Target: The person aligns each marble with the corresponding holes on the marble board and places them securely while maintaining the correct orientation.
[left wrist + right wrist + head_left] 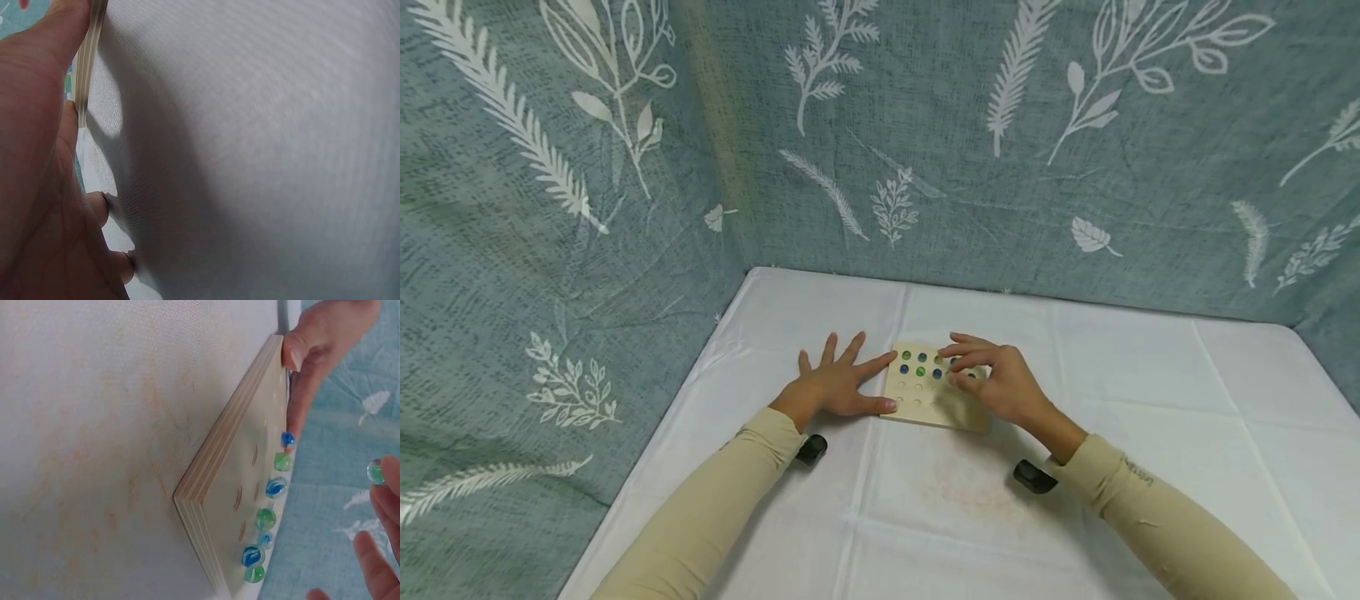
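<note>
A pale wooden board (955, 414) with rows of round hollows lies flat on the table. Blue and green glass marbles (275, 487) sit in its far rows; bare hollows show in the near rows. My left hand (838, 388) is spread at the board's left side, with thumb and index finger touching its edge; the left wrist view catches the board's layered side (87, 75) beside that thumb. Above the right part of the board is my right hand (1002, 382), its fingertips pinching a green-tinted clear marble (375, 472). This hand hides some of the far-row marbles from the head view.
A white cloth (805, 533) with folds and faint orange stains covers the table. Teal leaf-patterned fabric (955, 192) hangs behind and to the left. A black device shows below each wrist, one at left (812, 450) and one at right (1034, 477).
</note>
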Available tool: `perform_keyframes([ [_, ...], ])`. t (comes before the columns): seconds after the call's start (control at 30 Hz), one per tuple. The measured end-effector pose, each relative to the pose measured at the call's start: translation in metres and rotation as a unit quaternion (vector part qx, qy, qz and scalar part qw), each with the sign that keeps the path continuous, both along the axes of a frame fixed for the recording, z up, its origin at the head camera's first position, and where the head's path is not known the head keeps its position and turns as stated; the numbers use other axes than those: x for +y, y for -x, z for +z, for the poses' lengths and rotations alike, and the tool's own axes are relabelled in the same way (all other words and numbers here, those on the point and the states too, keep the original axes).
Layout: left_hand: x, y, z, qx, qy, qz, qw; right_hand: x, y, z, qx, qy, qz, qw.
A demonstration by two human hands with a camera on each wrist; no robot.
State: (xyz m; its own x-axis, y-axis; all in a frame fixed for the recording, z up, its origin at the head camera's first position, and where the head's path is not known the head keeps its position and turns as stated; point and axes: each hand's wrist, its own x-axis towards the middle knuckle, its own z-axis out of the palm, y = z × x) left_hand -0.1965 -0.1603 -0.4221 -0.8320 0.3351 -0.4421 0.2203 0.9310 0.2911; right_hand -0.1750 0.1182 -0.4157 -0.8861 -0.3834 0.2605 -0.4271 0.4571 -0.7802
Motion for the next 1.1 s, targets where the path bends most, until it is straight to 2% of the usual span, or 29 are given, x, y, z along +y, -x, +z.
perform_keyframes([
  [0.7,0.000,0.001,0.001,0.001,0.005,0.008,1.0000,-0.011,0.001,0.003,0.010,-0.004,0.005,0.9999],
  [0.97,-0.003,0.001,-0.006,-0.005,-0.008,0.011,0.9999,-0.014,0.001,-0.001,0.011,-0.008,0.007,0.9999],
  [1.1,-0.002,0.000,-0.003,-0.005,-0.003,0.010,0.9999,-0.017,0.000,0.001,0.007,0.001,0.010,0.9999],
])
